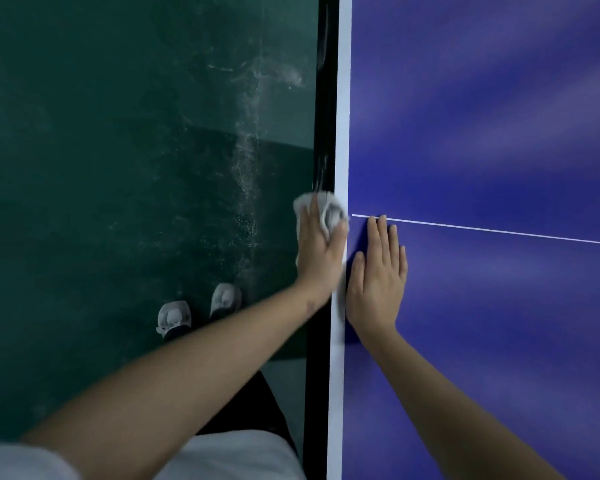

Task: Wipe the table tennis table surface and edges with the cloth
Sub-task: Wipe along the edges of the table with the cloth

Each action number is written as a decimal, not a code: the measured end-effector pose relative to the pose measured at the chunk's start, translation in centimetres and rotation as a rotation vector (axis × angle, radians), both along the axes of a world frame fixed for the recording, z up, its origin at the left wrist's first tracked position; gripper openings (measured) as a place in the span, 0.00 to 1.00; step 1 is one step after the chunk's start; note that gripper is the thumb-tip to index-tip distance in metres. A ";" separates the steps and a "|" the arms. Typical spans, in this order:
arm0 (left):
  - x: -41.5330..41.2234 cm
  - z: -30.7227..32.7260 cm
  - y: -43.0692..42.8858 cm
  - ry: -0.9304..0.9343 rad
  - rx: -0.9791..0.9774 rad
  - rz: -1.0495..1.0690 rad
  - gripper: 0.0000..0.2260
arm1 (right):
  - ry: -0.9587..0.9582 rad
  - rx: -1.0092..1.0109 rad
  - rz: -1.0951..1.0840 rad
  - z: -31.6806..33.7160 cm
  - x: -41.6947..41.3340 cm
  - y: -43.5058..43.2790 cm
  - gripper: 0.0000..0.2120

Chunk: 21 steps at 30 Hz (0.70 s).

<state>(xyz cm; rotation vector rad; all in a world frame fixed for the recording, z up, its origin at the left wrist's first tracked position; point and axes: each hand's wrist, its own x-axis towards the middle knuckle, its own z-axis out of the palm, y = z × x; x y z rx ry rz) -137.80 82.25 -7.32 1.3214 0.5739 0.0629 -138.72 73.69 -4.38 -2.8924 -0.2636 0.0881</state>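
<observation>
The blue table tennis table [482, 140] fills the right half of the view, with a white border line and a black side edge [321, 133] running top to bottom. My left hand [317, 252] presses a crumpled white cloth [331, 211] against that side edge, and the fingers wrap over the cloth. My right hand [378, 275] lies flat and open on the blue top just beside the border, its fingertips touching the thin white centre line [499, 231].
Dark green floor [118, 150] with pale scuff marks lies left of the table. My two grey shoes [198, 310] stand on it close to the table's edge.
</observation>
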 end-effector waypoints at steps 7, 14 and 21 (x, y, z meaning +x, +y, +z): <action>12.2 -1.0 5.6 -0.020 0.060 -0.024 0.18 | 0.021 -0.040 0.013 0.0 -0.1 -0.1 0.28; 7.1 0.4 3.4 0.045 0.097 -0.068 0.24 | 0.012 -0.040 0.016 0.2 -0.1 0.0 0.28; -2.0 0.3 -0.9 0.099 0.156 -0.163 0.27 | -0.023 -0.026 0.009 0.7 0.2 0.6 0.26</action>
